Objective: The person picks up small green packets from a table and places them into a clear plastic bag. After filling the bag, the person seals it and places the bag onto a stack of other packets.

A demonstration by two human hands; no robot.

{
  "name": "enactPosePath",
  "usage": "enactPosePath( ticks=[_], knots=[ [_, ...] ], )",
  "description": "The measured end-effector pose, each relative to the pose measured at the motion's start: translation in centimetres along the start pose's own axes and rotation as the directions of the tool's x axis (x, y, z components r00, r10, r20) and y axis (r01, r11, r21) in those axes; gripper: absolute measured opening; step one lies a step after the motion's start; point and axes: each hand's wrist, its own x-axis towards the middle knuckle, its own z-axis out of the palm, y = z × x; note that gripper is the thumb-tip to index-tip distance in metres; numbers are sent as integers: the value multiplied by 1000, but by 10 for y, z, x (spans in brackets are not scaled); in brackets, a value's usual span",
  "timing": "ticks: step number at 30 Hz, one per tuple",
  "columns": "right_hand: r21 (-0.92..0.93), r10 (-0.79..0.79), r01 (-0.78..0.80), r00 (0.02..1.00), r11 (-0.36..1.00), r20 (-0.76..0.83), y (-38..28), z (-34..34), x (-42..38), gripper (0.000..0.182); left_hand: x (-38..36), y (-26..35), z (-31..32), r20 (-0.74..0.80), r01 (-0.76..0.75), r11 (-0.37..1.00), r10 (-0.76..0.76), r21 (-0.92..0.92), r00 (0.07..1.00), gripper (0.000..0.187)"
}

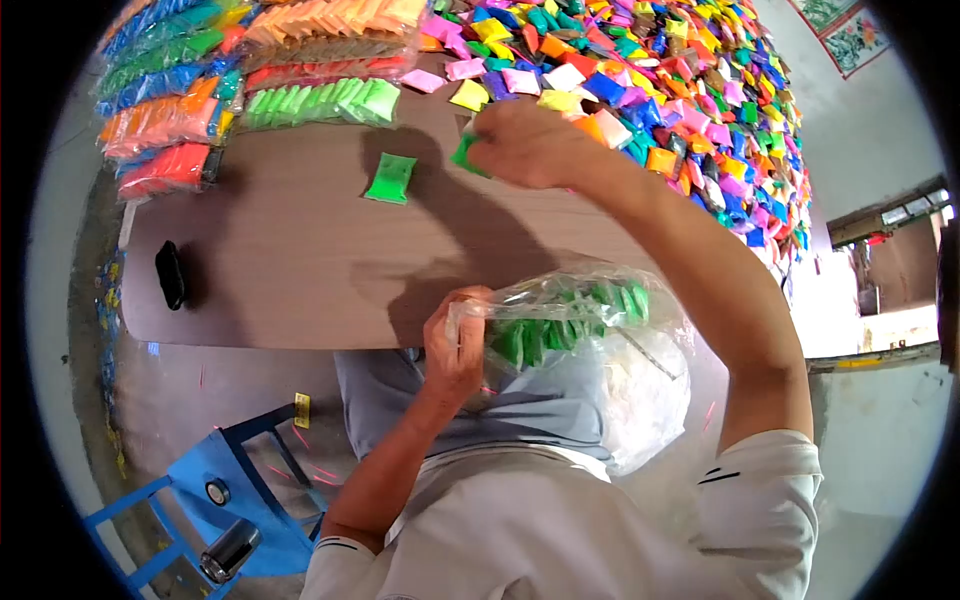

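My left hand [456,345] is closed on the mouth of a clear plastic bag [540,297] at the table's front edge. Several green packets [545,338] lie in a row inside the bag. My right hand [530,145] reaches across the table by the heap, fingers closed on a green packet [466,157], part of which sticks out at the left. Another green packet [391,178] lies alone on the tabletop, left of my right hand. My right fingertips are partly hidden by the hand itself.
A large heap of small coloured packets [690,95] covers the table's right and back. Filled bags of packets [330,60] are stacked at the back left. A black object [171,275] lies on the table [270,250]. A blue stool [235,490] stands front left, bearing a metal cylinder [230,550].
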Motion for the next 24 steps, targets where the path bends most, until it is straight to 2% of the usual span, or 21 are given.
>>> enactPosePath(
  ticks=[1, 2, 5, 6, 8, 9, 10, 11, 12, 13, 14, 16, 20, 23, 24],
  knots=[
    [276, 86, -91, 996, 957, 29, -7, -26, -29, 36, 0, -2, 1, -6, -46, 999, 47, 4, 999, 26],
    [528, 171, -176, 984, 831, 58, -13, -53, -58, 36, 1, -1, 0, 8, -63, 998, 63, 22, 998, 28],
    [700, 77, -36, 997, 713, -27, -30, -79, -153, 31, -2, -9, 1, 7, 53, 998, -53, -29, 999, 17],
    [741, -2, 12, 1000, 671, -15, -38, -74, -183, 30, -1, -2, -3, 43, 74, 997, -75, 10, 996, 20],
    [820, -135, 64, 991, 569, 16, -54, -52, -229, 32, -2, -1, 0, 17, 86, 994, -85, -68, 996, 24],
    [841, -126, 55, 992, 538, 15, -61, -36, -242, 33, -2, -2, 2, 5, 91, 990, -91, -104, 996, 26],
    [854, -62, 42, 998, 518, -12, -67, -17, -247, 31, -4, -14, 5, -17, 25, 991, -27, -131, 999, 32],
    [819, 84, -11, 995, 573, -46, -73, 7, -255, 24, -2, -13, 4, 5, 25, 996, -25, -90, 1000, 33],
    [772, 245, -45, 958, 634, -146, -75, 31, -257, 20, 0, -11, 0, 28, 26, 999, -25, -45, 999, 33],
    [725, 391, -95, 885, 683, -253, -77, 52, -256, 17, 0, -8, -2, 53, 26, 1000, -26, 0, 998, 34],
    [781, 499, -110, 821, 615, -277, -74, 68, -253, 14, 0, -7, -2, 54, 56, 998, -56, -6, 997, 36],
    [880, 703, -118, 654, 460, -279, -74, 88, -249, 11, -1, -12, -1, 41, 15, 1000, -16, 17, 999, 36],
    [804, 630, -175, 721, 568, -288, -75, 91, -239, 10, -1, -9, 3, 7, 48, 999, -47, -8, 999, 36],
    [779, 645, -220, 708, 587, -286, -76, 96, -234, 10, 1, -8, 0, 29, 28, 999, -29, 41, 999, 35],
    [737, 624, -230, 715, 636, -315, -76, 96, -234, 9, 1, -6, 0, 34, 50, 998, -51, 46, 998, 35]
  ],
)
